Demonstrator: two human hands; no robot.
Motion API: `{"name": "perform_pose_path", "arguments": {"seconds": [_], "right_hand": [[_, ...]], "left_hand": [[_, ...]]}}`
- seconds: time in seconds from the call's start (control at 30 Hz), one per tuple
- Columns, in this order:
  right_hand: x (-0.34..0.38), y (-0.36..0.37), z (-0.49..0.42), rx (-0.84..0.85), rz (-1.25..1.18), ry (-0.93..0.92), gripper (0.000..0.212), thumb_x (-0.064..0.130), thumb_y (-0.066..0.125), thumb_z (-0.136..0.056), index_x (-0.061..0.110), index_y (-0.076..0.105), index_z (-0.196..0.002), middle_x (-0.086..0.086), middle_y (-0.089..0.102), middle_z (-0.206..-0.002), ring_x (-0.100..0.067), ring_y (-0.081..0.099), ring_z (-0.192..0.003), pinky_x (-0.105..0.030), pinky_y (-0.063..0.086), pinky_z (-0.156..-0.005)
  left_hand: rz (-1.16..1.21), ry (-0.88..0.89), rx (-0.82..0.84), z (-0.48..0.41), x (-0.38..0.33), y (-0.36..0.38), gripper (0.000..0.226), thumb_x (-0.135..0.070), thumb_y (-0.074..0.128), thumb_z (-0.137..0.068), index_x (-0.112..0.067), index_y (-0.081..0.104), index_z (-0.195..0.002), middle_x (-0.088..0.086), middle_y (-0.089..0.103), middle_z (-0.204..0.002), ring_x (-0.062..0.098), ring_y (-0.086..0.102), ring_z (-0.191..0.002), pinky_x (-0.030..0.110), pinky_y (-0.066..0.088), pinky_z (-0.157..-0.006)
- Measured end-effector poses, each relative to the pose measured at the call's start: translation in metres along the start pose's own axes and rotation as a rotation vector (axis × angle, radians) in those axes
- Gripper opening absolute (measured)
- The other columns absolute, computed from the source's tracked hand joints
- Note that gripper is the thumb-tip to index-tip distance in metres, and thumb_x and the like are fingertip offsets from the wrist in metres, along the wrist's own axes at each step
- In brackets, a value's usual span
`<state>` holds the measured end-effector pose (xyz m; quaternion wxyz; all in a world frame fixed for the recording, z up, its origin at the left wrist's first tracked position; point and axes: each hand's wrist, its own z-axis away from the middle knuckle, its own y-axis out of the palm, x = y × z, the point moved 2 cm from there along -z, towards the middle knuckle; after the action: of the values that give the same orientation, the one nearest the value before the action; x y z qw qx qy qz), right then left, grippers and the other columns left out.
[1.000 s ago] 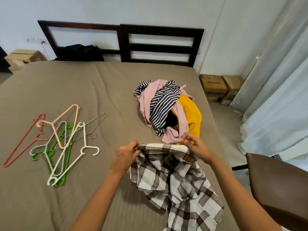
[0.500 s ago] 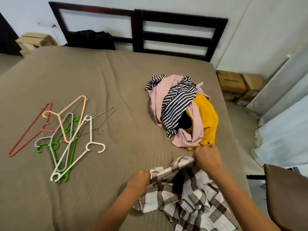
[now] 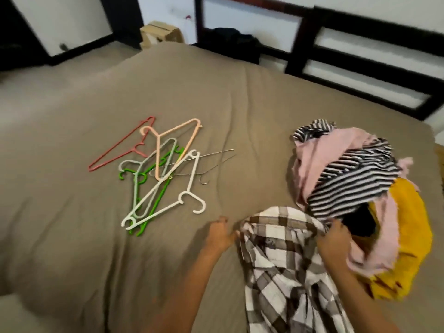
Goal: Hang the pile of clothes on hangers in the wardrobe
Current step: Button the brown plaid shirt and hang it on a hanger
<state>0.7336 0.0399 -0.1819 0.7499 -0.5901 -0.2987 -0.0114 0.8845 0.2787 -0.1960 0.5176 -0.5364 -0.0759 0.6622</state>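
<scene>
A brown-and-white checked shirt (image 3: 286, 272) lies on the bed in front of me. My left hand (image 3: 219, 234) pinches its collar edge on the left, and my right hand (image 3: 334, 239) grips the collar on the right. Just right of the shirt sits the pile of clothes (image 3: 355, 179): pink, black-and-white striped and yellow pieces. To the left lies a heap of several hangers (image 3: 158, 174), with a white hanger (image 3: 168, 200) nearest my left hand.
The brown bed (image 3: 72, 248) fills the view. A dark headboard (image 3: 360, 63) runs along the far side with a black garment (image 3: 230, 44) against it. A cardboard box (image 3: 161, 36) stands beyond the bed's far corner.
My view has swung left and tilted, so the hangers sit nearer the middle. Both hands have moved up the shirt to its collar and spread it flatter on the bed.
</scene>
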Motion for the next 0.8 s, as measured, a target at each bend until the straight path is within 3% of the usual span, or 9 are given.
{"name": "perform_pose_path", "arguments": {"seconds": [0.13, 0.27, 0.37, 0.43, 0.47, 0.53, 0.6, 0.67, 0.8], "right_hand": [[0.100, 0.101, 0.052, 0.399, -0.115, -0.473, 0.034, -0.001, 0.059, -0.083, -0.004, 0.057, -0.116, -0.023, 0.060, -0.116, -0.036, 0.056, -0.110, -0.029, 0.036, -0.094], [0.202, 0.195, 0.096, 0.651, -0.049, -0.919, 0.055, 0.001, 0.041, -0.073, -0.004, 0.050, -0.128, -0.024, 0.051, -0.129, -0.037, 0.047, -0.123, -0.030, 0.029, -0.107], [0.249, 0.248, 0.110, 0.600, 0.083, -1.085, 0.063, -0.003, 0.036, -0.082, 0.007, 0.031, -0.145, -0.017, 0.025, -0.153, -0.032, 0.021, -0.142, -0.035, 0.019, -0.115], [0.260, 0.279, 0.115, 0.573, 0.305, -1.155, 0.065, -0.001, 0.033, -0.091, 0.018, 0.015, -0.151, -0.007, 0.008, -0.159, -0.026, 0.004, -0.146, -0.037, 0.009, -0.117], [0.262, 0.291, 0.117, 0.562, 0.384, -1.167, 0.061, 0.003, 0.031, -0.094, 0.021, 0.015, -0.151, -0.006, 0.010, -0.159, -0.025, 0.005, -0.146, -0.039, 0.007, -0.117], [0.259, 0.302, 0.119, 0.492, 0.402, -1.166, 0.047, 0.013, 0.031, -0.096, 0.022, 0.038, -0.141, -0.010, 0.037, -0.146, -0.028, 0.029, -0.138, -0.044, 0.016, -0.114], [0.259, 0.299, 0.123, 0.345, 0.354, -1.194, 0.036, 0.024, 0.035, -0.086, 0.024, 0.066, -0.104, -0.006, 0.063, -0.104, -0.029, 0.056, -0.104, -0.042, 0.035, -0.096], [0.253, 0.292, 0.121, 0.198, 0.378, -1.264, 0.031, 0.027, 0.038, -0.075, 0.025, 0.069, -0.079, -0.002, 0.063, -0.083, -0.026, 0.048, -0.088, -0.039, 0.032, -0.081], [0.249, 0.250, 0.110, -0.079, 0.142, -1.205, 0.023, 0.015, 0.050, -0.073, 0.027, 0.068, -0.082, -0.005, 0.057, -0.099, -0.025, 0.039, -0.084, -0.036, 0.032, -0.071]], "left_hand": [[-0.048, -0.157, -0.194, -0.019, 0.100, -0.036, 0.051, -0.015, 0.059, -0.088, -0.004, 0.041, -0.134, 0.018, 0.043, -0.136, 0.030, 0.042, -0.126, 0.028, 0.027, -0.100], [-0.220, -0.174, -0.446, -0.031, 0.194, -0.076, 0.054, -0.002, 0.058, -0.081, 0.006, 0.044, -0.133, 0.029, 0.041, -0.139, 0.042, 0.039, -0.129, 0.043, 0.032, -0.107], [-0.320, -0.116, -0.478, -0.041, 0.243, -0.089, 0.053, 0.000, 0.065, -0.065, 0.004, 0.060, -0.118, 0.032, 0.056, -0.122, 0.048, 0.057, -0.110, 0.056, 0.049, -0.086], [-0.357, -0.125, -0.434, -0.046, 0.260, -0.092, 0.056, -0.004, 0.073, -0.063, -0.003, 0.063, -0.118, 0.027, 0.058, -0.123, 0.045, 0.057, -0.112, 0.056, 0.050, -0.084], [-0.378, -0.123, -0.438, -0.047, 0.264, -0.093, 0.054, -0.009, 0.073, -0.063, -0.008, 0.065, -0.116, 0.024, 0.059, -0.122, 0.042, 0.058, -0.111, 0.055, 0.051, -0.084], [-0.431, -0.142, -0.446, -0.046, 0.261, -0.095, 0.048, -0.015, 0.076, -0.057, -0.018, 0.069, -0.105, 0.017, 0.064, -0.111, 0.039, 0.064, -0.097, 0.053, 0.051, -0.076], [-0.467, -0.174, -0.477, -0.042, 0.255, -0.095, 0.051, -0.016, 0.084, -0.044, -0.025, 0.069, -0.092, 0.011, 0.064, -0.099, 0.034, 0.064, -0.082, 0.049, 0.050, -0.069], [-0.453, -0.167, -0.513, -0.035, 0.248, -0.095, 0.049, -0.018, 0.087, -0.041, -0.027, 0.065, -0.084, 0.009, 0.062, -0.099, 0.032, 0.061, -0.085, 0.048, 0.047, -0.075], [-0.438, 0.030, -0.510, -0.021, 0.233, -0.083, 0.022, -0.038, 0.066, -0.069, -0.027, 0.058, -0.087, 0.007, 0.059, -0.109, 0.033, 0.060, -0.092, 0.043, 0.050, -0.078]]}}
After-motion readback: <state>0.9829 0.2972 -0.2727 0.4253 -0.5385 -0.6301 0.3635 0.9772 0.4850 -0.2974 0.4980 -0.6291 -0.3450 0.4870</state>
